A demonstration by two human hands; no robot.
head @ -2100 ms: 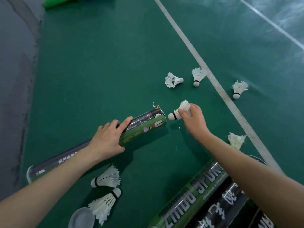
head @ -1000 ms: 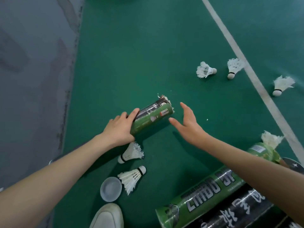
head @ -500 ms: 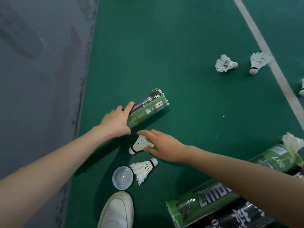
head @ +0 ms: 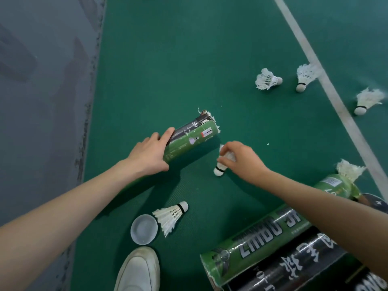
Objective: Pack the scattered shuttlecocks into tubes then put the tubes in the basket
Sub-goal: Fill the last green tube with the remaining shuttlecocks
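My left hand (head: 150,152) grips a green and black tube (head: 192,138) lying on the green court floor, white feathers showing at its open far end. Just right of that opening, my right hand (head: 239,159) pinches a white shuttlecock (head: 222,164) by its feathers, cork end pointing down towards me. Another shuttlecock (head: 171,215) lies near my foot beside a clear round tube cap (head: 144,229). Three more shuttlecocks (head: 266,79) (head: 305,77) (head: 367,100) lie far right by the white court line.
Several long tubes (head: 258,240) lie stacked at the bottom right, one with feathers (head: 349,170) sticking out of its end. My white shoe (head: 138,269) is at the bottom edge. Grey concrete floor (head: 42,101) borders the green mat on the left.
My right hand let the earlier shuttlecock go at the tube mouth, swung back towards me, picked up a shuttlecock near my foot and has carried it up beside the tube's opening.
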